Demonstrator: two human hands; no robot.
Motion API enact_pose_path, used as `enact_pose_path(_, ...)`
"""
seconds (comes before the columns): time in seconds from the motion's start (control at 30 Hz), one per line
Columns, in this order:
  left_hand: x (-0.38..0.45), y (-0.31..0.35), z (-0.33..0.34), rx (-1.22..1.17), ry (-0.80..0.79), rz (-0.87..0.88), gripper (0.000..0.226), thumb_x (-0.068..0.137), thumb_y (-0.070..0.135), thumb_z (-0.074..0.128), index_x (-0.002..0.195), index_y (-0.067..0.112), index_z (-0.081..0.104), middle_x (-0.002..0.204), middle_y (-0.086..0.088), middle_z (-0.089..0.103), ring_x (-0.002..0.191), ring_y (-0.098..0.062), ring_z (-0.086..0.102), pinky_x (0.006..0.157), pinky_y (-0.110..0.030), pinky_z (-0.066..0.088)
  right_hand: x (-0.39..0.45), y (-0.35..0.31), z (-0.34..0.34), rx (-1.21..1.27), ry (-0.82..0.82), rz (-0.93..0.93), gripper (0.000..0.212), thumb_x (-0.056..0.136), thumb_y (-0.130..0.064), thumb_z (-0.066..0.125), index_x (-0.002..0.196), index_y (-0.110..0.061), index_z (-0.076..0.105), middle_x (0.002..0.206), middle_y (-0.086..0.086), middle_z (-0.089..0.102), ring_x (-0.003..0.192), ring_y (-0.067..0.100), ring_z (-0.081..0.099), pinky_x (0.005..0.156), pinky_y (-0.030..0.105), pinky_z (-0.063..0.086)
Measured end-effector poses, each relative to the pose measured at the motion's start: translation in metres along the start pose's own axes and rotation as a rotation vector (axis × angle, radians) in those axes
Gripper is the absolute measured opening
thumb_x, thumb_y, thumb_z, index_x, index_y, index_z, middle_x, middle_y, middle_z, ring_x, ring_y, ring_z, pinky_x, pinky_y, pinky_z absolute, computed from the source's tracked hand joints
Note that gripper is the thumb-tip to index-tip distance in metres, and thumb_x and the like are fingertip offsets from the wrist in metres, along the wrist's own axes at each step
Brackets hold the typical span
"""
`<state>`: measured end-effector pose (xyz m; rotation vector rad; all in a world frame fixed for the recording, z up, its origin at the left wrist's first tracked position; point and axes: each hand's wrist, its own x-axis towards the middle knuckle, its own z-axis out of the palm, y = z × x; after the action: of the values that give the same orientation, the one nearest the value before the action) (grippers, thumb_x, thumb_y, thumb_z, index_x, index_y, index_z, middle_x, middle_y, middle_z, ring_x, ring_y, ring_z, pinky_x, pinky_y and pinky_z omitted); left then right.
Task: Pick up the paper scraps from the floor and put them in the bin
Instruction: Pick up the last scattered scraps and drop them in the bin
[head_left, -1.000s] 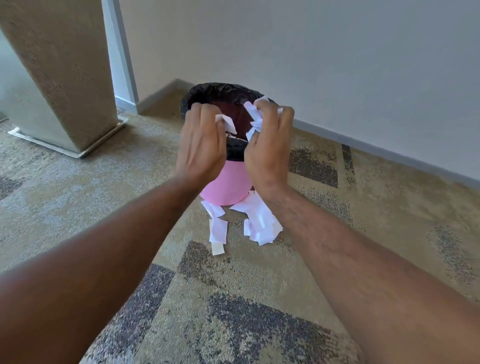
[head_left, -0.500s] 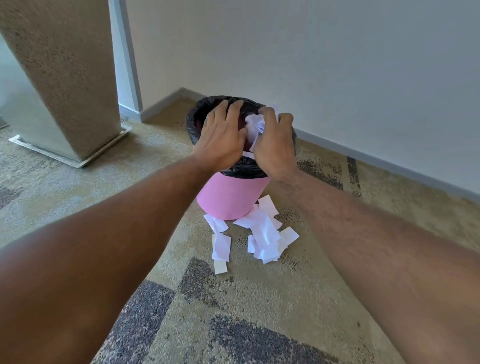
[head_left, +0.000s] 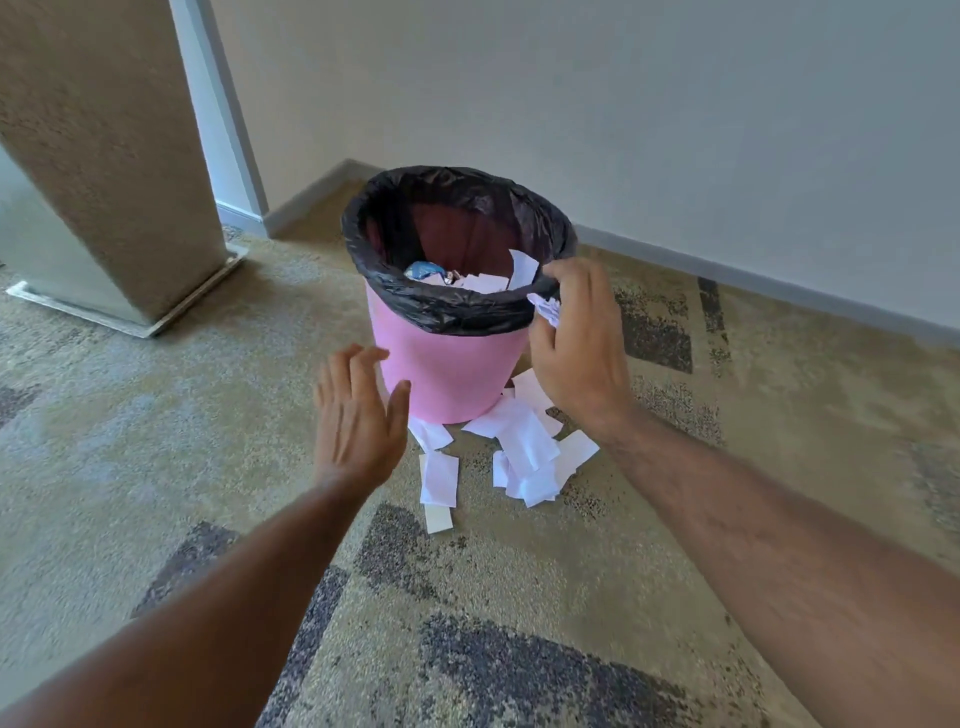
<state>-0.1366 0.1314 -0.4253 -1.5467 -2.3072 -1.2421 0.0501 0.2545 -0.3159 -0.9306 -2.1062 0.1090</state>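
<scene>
Scraps half cleared, more lying at the bin's foot.

The left hand (head_left: 358, 415) is spread and empty; the right hand (head_left: 576, 343) loosely cups crumpled paper (head_left: 545, 310) at the rim of the pink bin (head_left: 447, 374). The paper scraps (head_left: 524, 452) on the floor (head_left: 156, 426) touch the bin's base. They look light, limp and flat, so I'd pinch the overlapped bunch rather than single edges.

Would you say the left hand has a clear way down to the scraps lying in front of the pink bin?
Probably yes: the left hand is open and empty, beside the bin, and nothing lies between it and the scraps on the carpet.
</scene>
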Motion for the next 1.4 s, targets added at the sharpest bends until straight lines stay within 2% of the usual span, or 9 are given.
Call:
enact_pose_path(0.1,-0.03,-0.032,0.023,0.046,-0.424,0.028,0.052,0.09,0.042,0.062,0.132,0.016,0.044,0.128,-0.007,0.044,0.113,-0.025,0.049,0.092,-0.051,0.049,-0.033,0.02,-0.001,-0.041,-0.051,0.053,0.044,0.076,-0.01,0.047,0.12,-0.008,0.051,0.117,0.009,0.048,0.098,0.023,0.051,0.084,0.042,0.048)
enact_pose_path(0.2,-0.042,-0.038,0.037,0.127,-0.788,0.036,0.079,0.082,0.063,0.061,0.146,0.025,0.033,0.146,-0.006,0.037,0.129,-0.025,0.044,0.106,-0.051,0.044,-0.069,0.046,0.008,-0.112,-0.187,0.107,0.045,0.078,-0.016,0.048,0.123,-0.012,0.049,0.118,0.007,0.045,0.099,0.022,0.05,0.08,0.04,0.051)
enact_pose_path(0.4,-0.037,-0.02,0.062,0.335,-0.987,0.183,0.129,0.058,0.076,0.075,0.157,0.034,0.005,0.166,-0.006,0.007,0.152,-0.031,0.01,0.12,-0.055,0.021,-0.119,0.079,0.041,-0.24,-0.794,0.208,0.079,0.087,-0.033,0.071,0.151,-0.03,0.026,0.148,0.008,0.026,0.133,0.032,0.034,0.098,0.05,0.046)
enact_pose_path(0.53,-0.029,-0.027,0.074,0.437,-1.059,0.185,0.142,0.053,0.078,0.076,0.157,0.032,-0.008,0.167,-0.008,-0.005,0.153,-0.032,-0.006,0.122,-0.058,0.01,-0.125,0.084,0.06,-0.248,-0.97,0.228,0.104,0.081,-0.028,0.078,0.156,-0.038,0.006,0.161,0.008,0.001,0.145,0.036,0.013,0.099,0.052,0.047)
enact_pose_path(0.67,-0.027,-0.031,0.077,0.461,-1.097,0.171,0.136,0.059,0.071,0.077,0.157,0.033,-0.009,0.166,-0.005,-0.012,0.152,-0.034,-0.012,0.121,-0.061,0.007,-0.118,0.086,0.078,-0.278,-1.084,0.248,0.119,0.077,-0.008,0.079,0.153,-0.046,-0.005,0.163,0.006,-0.018,0.151,0.038,0.0,0.095,0.054,0.05)
enact_pose_path(0.8,-0.025,-0.037,0.078,0.393,-1.056,0.155,0.118,0.07,0.062,0.076,0.159,0.036,0.003,0.167,0.0,-0.003,0.153,-0.031,-0.004,0.121,-0.058,0.018,-0.109,0.084,0.092,-0.327,-1.161,0.225,0.121,0.078,0.003,0.074,0.153,-0.047,-0.006,0.162,0.012,-0.022,0.141,0.042,0.026,0.09,0.046,0.053)
enact_pose_path(1.03,-0.028,-0.039,0.08,0.345,-0.891,0.199,0.084,0.086,0.052,0.068,0.156,0.028,0.027,0.158,0.0,0.03,0.141,-0.026,0.025,0.112,-0.049,0.038,-0.102,0.086,0.102,-0.407,-1.247,0.187,0.087,0.087,-0.014,0.07,0.154,-0.038,0.02,0.151,0.019,0.021,0.134,0.043,0.03,0.094,0.045,0.046)
enact_pose_path(1.23,-0.044,-0.024,0.08,0.29,-0.749,0.169,0.061,0.091,0.003,0.059,0.148,0.021,0.045,0.14,-0.004,0.049,0.127,-0.026,0.04,0.107,-0.041,0.042,-0.115,0.089,0.089,-0.332,-1.094,0.155,0.053,0.092,-0.011,0.061,0.142,-0.022,0.047,0.132,0.016,0.042,0.12,0.039,0.044,0.093,0.042,0.046)
enact_pose_path(1.4,-0.056,-0.004,0.087,0.343,-0.641,0.096,0.05,0.086,-0.008,0.052,0.13,0.015,0.06,0.119,-0.005,0.056,0.114,-0.025,0.048,0.092,-0.037,0.048,-0.129,0.083,0.087,-0.312,-0.929,0.149,0.026,0.097,-0.013,0.051,0.12,-0.01,0.064,0.119,0.015,0.051,0.107,0.036,0.051,0.071,0.035,0.036)
